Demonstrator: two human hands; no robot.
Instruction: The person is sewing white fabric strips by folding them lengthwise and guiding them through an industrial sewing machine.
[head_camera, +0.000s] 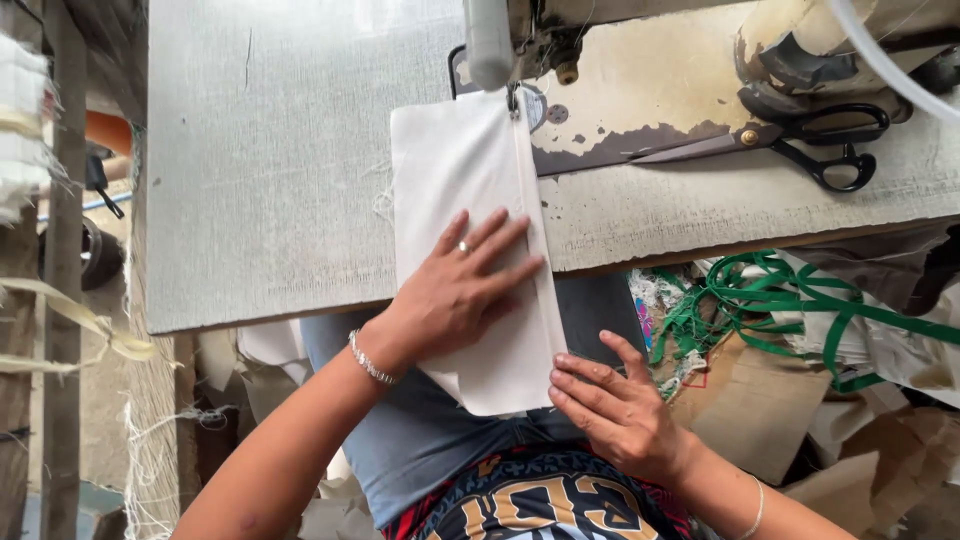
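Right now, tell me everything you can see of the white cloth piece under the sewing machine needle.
The white cloth piece is a long, plain rectangle of what looks like woven cotton, folded flat, with a seam or folded edge down its right side. Its far end lies at the presser foot; its near end hangs off the table edge over the person's lap. The left hand presses flat on its middle, and the right hand touches its lower right edge with its fingertips.

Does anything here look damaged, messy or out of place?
Yes. The sewing machine base has paint flaking off in brown patches beside the black scissors. Green straps lie tangled with cardboard scraps below the table edge. The white fabric lies flat and neat.
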